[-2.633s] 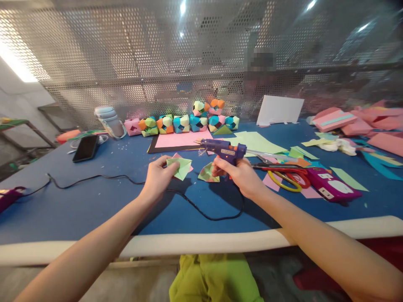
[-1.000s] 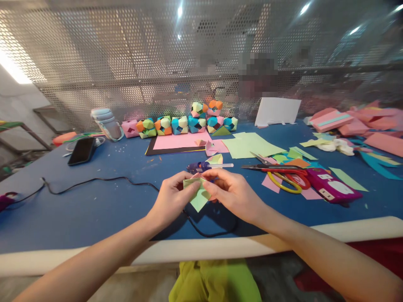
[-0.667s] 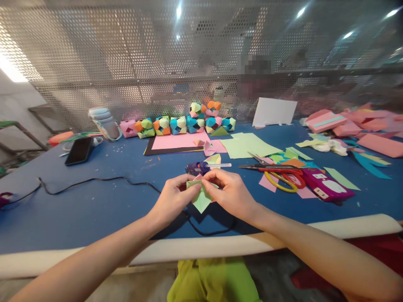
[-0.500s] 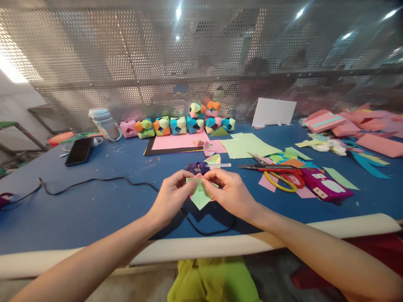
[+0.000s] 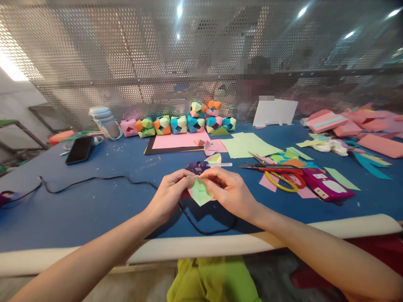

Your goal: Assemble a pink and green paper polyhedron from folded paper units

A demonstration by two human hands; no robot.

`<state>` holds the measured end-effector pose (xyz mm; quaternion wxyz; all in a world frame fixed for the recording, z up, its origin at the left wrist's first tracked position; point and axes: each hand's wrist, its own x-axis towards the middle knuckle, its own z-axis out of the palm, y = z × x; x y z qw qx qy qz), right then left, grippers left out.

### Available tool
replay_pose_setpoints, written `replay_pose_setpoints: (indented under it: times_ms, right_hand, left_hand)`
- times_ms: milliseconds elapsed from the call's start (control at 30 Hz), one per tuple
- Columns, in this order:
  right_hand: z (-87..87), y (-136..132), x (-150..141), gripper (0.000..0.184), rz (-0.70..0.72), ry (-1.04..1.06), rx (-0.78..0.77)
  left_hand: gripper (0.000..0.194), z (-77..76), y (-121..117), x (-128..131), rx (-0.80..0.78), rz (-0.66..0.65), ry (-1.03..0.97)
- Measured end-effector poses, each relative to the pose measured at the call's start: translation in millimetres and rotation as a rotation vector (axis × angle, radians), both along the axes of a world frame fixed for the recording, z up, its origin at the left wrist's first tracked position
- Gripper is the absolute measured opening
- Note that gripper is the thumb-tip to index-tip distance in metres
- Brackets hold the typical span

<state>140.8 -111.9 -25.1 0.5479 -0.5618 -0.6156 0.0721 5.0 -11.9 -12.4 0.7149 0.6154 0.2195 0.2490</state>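
Between my two hands is a folded paper piece [image 5: 200, 192], pale green on the side facing me with pink at its edges, its point hanging down. My left hand [image 5: 174, 189] pinches its upper left edge between thumb and fingers. At the upper right edge, my right hand [image 5: 227, 188] is closed on the same paper, thumb in front. My fingers partly hide its top. Just beyond the hands lies a blue glue gun [image 5: 197, 167] with a clear glue stick, a small pale green and yellow folded paper [image 5: 214, 159] behind it.
Several folded paper balls [image 5: 179, 125] line the back by the mesh screen. Scissors [image 5: 281, 178], a purple box-shaped item [image 5: 327, 184] and paper scraps lie right. Green sheets [image 5: 250, 145] sit mid-table. A phone [image 5: 79, 149] and bottle [image 5: 105, 121] stand left; a black cord [image 5: 94, 179] crosses the table.
My fingertips have drawn the paper's top edge together, and its upper corners no longer stick out as before. Both hands stay in nearly the same place; the other things have not moved.
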Motion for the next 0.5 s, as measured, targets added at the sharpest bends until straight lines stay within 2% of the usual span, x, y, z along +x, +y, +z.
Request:
replay_pose_setpoints:
  times_ms: [233,500]
  right_hand:
    - [-2.8,1.0,6.8,0.020,0.011,-0.399,0.250]
    - [-2.6,-0.3,9.4,0.024,-0.023,-0.589,0.312]
  left_hand:
    - [0.013,-1.0,1.8,-0.6,0.061,0.003,0.009]
    - [0.014,-0.8,0.7,-1.2,0.137,0.019,0.024]
